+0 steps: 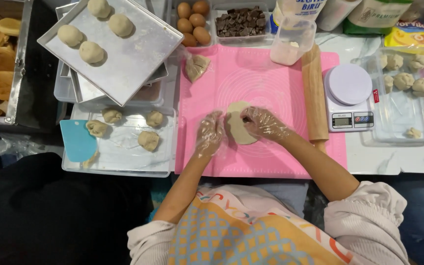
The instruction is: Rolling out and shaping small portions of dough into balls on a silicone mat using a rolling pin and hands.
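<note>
A flat oval piece of pale dough (240, 131) lies on the pink silicone mat (271, 83). My left hand (209, 135), in a clear plastic glove, rests on the mat with its fingers against the dough's left edge. My right hand (263, 122), also gloved, presses its fingertips on the dough's upper right part. Neither hand lifts the dough.
A wooden rolling pin (314, 93) lies at the mat's right, beside a white kitchen scale (348, 95). At the right stands a clear tray of dough balls (408, 78), at the left a tray with dough pieces (123, 147) and a blue scraper (77, 140). A metal tray (138, 54) holds shaped dough. Eggs (195, 22), chocolate chunks (241, 22) and a clear container (292, 41) are behind.
</note>
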